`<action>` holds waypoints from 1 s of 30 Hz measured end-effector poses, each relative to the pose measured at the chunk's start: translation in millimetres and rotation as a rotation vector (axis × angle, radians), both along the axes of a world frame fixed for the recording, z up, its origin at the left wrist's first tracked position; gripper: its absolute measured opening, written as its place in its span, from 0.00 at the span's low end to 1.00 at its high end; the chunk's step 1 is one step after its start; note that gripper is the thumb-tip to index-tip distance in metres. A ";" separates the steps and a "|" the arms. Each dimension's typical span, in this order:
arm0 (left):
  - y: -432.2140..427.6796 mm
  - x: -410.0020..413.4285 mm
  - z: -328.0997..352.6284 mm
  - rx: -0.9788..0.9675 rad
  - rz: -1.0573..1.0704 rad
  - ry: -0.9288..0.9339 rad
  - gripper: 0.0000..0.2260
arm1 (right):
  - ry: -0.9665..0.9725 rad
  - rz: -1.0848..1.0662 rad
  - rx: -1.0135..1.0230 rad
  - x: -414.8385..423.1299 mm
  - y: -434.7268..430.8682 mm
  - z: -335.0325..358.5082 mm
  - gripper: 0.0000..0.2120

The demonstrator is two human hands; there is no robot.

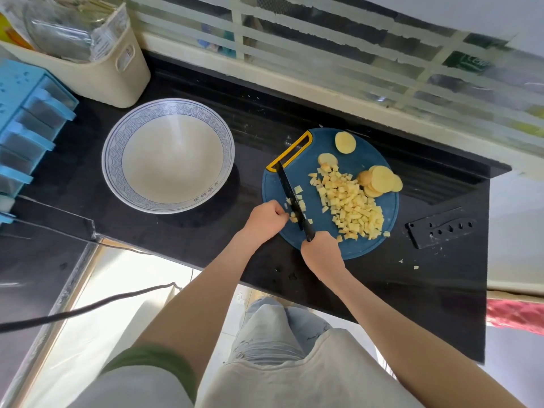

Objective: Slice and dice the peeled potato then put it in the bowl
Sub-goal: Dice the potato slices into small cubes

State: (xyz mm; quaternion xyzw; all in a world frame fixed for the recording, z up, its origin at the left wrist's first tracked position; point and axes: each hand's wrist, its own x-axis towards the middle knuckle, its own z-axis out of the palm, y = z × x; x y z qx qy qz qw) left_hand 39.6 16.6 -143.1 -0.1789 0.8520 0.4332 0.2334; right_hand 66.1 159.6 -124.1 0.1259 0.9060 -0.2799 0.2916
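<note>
Right hand (321, 252): gripping black perforated knife (293, 198), blade resting on round blue plastic cutting board (363, 150).
Left hand (265, 220): pinching diced yellow potato pieces (293, 218) beside blade.

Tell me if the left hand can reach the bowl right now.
Likely yes: only bare countertop lies between the left hand, steadying potato pieces by the knife, and the bowl beside the cutting board.

bright daylight | glare on bowl (167, 156) | wide-angle edge distortion
</note>
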 end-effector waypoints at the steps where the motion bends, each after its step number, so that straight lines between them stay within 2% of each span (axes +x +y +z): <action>1: 0.0 -0.5 0.0 -0.002 -0.016 -0.003 0.06 | 0.003 -0.001 0.001 1.1 0.2 -1.2 0.06; 6: 2.0 -2.8 0.6 -0.054 -0.099 0.008 0.10 | 0.022 -0.007 0.021 -0.4 -1.9 -5.8 0.07; 11: 5.9 -6.9 1.3 -0.138 -0.133 0.012 0.10 | 0.041 -0.020 -0.008 -10.5 -5.2 -6.6 0.07; 18: 13.0 -13.2 14.5 -0.283 -0.223 -0.001 0.12 | 0.006 0.000 -0.031 -24.9 12.2 4.2 0.12; 22: 18.1 -11.7 26.0 -0.237 -0.244 0.016 0.11 | 0.058 0.154 0.073 -38.2 33.2 24.8 0.09; 24: 17.6 -13.6 36.4 -0.241 -0.221 0.070 0.10 | 0.100 0.192 0.124 -44.2 42.9 32.3 0.09; 27: 16.5 -17.1 59.8 -0.226 -0.111 0.254 0.07 | 0.180 0.270 0.244 -50.5 57.4 42.7 0.08; 30: 19.3 -23.7 83.9 -0.165 -0.115 0.457 0.04 | 0.300 0.484 0.433 -55.2 73.4 53.2 0.09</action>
